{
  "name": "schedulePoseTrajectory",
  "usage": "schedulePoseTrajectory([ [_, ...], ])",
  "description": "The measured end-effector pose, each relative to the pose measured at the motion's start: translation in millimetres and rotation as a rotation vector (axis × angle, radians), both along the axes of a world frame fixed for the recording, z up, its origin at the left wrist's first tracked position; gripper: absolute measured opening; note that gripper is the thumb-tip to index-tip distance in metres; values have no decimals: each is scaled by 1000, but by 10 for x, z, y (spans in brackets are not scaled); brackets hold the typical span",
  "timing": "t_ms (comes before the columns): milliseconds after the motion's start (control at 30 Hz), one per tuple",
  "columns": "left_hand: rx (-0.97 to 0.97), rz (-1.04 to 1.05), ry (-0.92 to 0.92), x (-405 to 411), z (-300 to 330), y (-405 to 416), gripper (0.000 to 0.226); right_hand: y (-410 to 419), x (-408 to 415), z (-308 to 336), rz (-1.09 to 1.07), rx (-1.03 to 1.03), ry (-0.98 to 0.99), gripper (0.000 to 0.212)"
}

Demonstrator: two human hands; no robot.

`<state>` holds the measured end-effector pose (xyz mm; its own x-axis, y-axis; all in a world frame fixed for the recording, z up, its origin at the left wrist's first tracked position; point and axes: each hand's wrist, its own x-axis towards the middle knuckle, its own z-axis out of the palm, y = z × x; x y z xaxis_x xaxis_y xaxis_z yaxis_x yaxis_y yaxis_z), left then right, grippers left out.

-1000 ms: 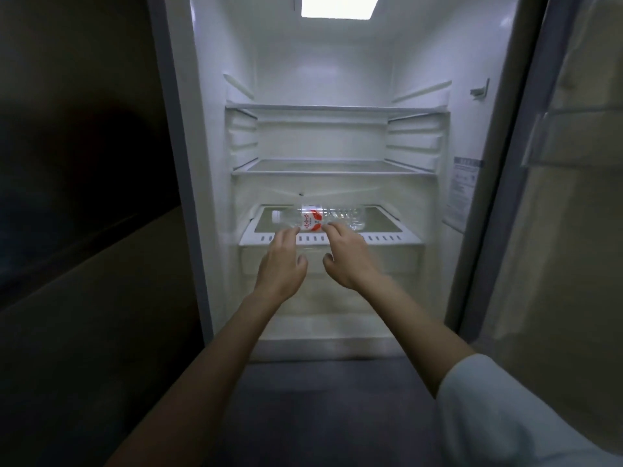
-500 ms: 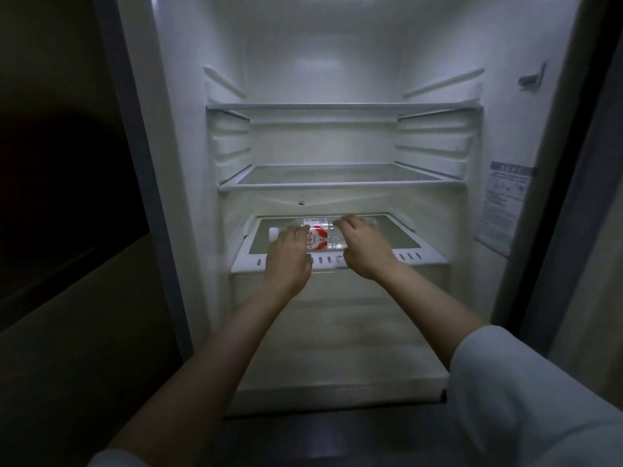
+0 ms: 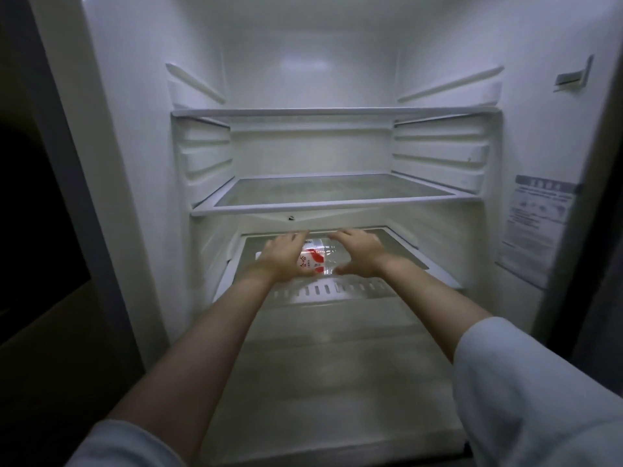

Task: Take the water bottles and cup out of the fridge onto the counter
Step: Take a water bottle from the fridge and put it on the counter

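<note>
While both arms are reaching into the open white fridge (image 3: pixel 141 136), the left hand (image 3: pixel 281 256) and right hand (image 3: pixel 359 252) are closing around a clear plastic water bottle with a red-and-white label (image 3: pixel 312 259), fingers curling over its far side. It is lying on its side on the lowest glass shelf (image 3: pixel 401 251), beneath two other glass shelves.

Lowest glass shelf (image 3: pixel 401 251) inside an open fridge, a clear water bottle (image 3: pixel 315 259) with a red-and-white label lying sideways on it.
</note>
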<state>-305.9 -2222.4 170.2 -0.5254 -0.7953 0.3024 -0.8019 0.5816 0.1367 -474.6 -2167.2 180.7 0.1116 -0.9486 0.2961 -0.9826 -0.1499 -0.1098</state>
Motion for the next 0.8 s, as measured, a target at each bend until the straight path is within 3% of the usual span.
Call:
schedulePoseTrajectory([
  [333,59,-33,-39,-26,68,-87,84,-179,-76,85,6,150,129,94],
  [500,-182,-41,-54,-28,50,-35,74,-102,-33,99,12,11,153,91],
  [667,-479,-56,42,21,29,170,60,45,-6,-44,10,-234,133,77],
  [800,-529,-8,37,5,5,362,56,190,64,-75,9,-287,86,67],
])
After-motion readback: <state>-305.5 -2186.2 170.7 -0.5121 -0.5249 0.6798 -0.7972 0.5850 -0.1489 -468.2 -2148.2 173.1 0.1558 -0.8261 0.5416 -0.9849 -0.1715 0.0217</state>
